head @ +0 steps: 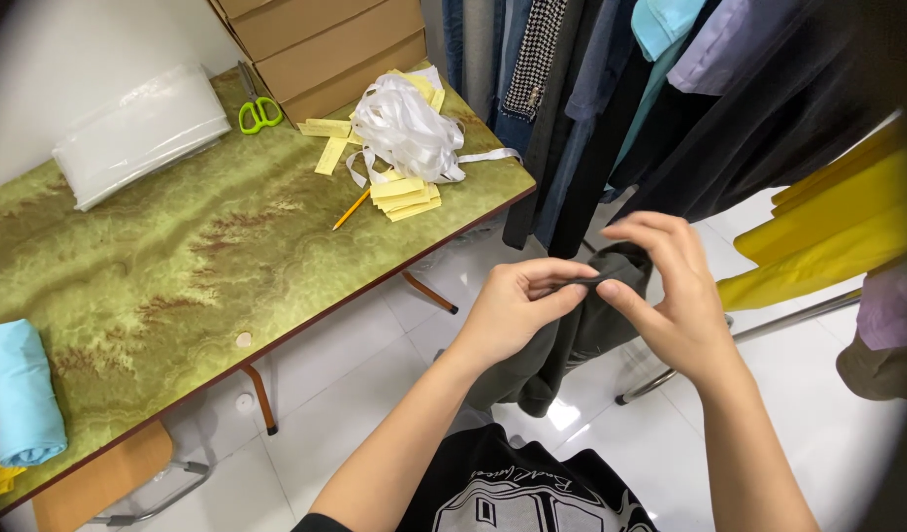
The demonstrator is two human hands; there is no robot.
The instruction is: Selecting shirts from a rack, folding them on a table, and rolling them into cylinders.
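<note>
Dark garment [562,340] pinched between left hand [518,305] and right hand [670,291]

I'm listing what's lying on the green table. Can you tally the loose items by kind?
Scissors: 1
Pencil: 1
White ribbon bundle: 1
Clear plastic bag pack: 1
Folded light-blue cloth: 1
Total: 5

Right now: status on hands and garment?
Left hand and right hand both pinching the dark garment, held over the floor. Clothes rack just behind. Nothing in the way.
</note>
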